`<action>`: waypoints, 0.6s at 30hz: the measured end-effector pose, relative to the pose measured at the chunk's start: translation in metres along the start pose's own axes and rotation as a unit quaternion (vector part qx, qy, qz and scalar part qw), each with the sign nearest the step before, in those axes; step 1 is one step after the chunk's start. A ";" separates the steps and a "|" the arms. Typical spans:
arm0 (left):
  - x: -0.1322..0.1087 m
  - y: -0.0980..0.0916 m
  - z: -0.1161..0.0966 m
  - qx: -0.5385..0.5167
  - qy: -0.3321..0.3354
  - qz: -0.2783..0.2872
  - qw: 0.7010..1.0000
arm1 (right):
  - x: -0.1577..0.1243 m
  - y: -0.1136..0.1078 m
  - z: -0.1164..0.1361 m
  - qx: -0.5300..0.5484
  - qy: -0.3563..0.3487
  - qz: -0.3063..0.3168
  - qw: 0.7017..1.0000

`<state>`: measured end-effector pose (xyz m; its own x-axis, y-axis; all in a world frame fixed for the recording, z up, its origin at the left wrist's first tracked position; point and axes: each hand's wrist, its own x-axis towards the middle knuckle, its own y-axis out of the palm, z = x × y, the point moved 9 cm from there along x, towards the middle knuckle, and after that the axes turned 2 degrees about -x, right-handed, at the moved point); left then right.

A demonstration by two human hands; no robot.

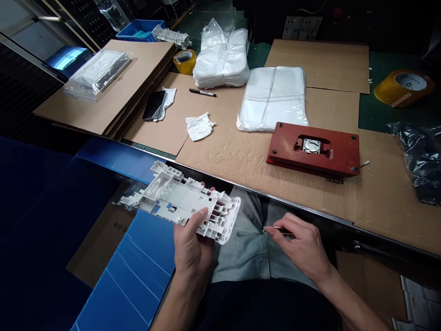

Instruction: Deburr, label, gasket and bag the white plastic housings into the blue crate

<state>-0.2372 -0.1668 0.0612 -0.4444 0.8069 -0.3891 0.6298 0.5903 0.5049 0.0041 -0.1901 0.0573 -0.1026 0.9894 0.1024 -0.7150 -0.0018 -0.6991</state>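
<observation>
My left hand grips a white moulded plastic frame, its thumb on the top face and its fingers underneath. The frame is tilted, with ribs, slots and a rounded end toward the right. It is held over my lap, just off the table's near edge. Apart from it, to the right, my right hand is closed in a pinch on a thin, slim tool. Most of that tool is hidden by the fingers, so its kind cannot be made out.
On the cardboard-covered table lie a red fixture block, bundled white plastic bags, a white cloth piece, a pen and a phone. Cardboard sheets are stacked left. A tape roll sits right; blue boxes stand lower left.
</observation>
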 end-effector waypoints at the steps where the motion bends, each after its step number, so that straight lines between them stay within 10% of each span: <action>1: -0.001 0.001 0.000 -0.002 -0.006 0.011 1.000 | 0.000 -0.001 -0.001 -0.020 -0.004 0.002 1.000; 8: -0.003 -0.001 0.018 -0.087 -0.153 0.119 0.977 | -0.004 0.004 -0.004 -0.185 -0.041 0.066 0.980; 18: -0.069 0.020 0.054 -0.095 -0.469 0.268 0.836 | 0.041 -0.062 0.045 -0.155 -0.224 0.051 0.961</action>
<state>-0.1596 -0.2116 0.0568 0.6208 0.6373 -0.4566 0.4266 0.2141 0.8787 0.0130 -0.1563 0.1361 -0.4986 0.8243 0.2683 -0.4519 0.0169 -0.8919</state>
